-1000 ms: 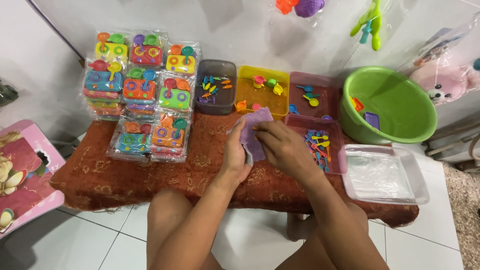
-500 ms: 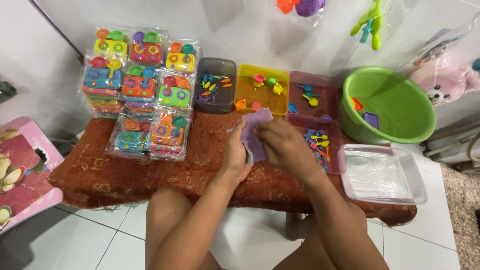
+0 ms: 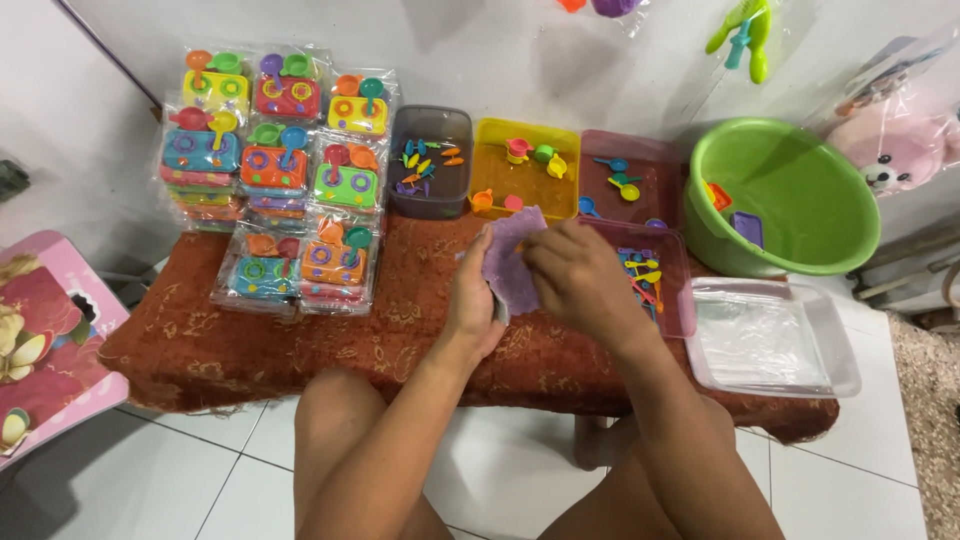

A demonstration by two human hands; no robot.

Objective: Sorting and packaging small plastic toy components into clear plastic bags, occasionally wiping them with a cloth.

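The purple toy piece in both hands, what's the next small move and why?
Probably reach the right hand into the pink tray of small utensils beside it for one. The purple toy piece is held upright by the left hand, and the wrapped sets each carry utensils.

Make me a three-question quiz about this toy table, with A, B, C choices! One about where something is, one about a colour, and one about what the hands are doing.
1. Where do the bagged toy stove sets lie?
A. at the table's left end
B. inside the bowl
C. on the floor

2. What colour is the round bowl?
A. red
B. green
C. black

3. What are the hands doing?
A. resting on the knees
B. lifting the bowl
C. holding a purple piece together

Answers:
1 A, the packs are stacked left of the small bins.
2 B, its rim and inside are bright green.
3 C, the left hand and right hand both grip the purple piece above the red cloth.
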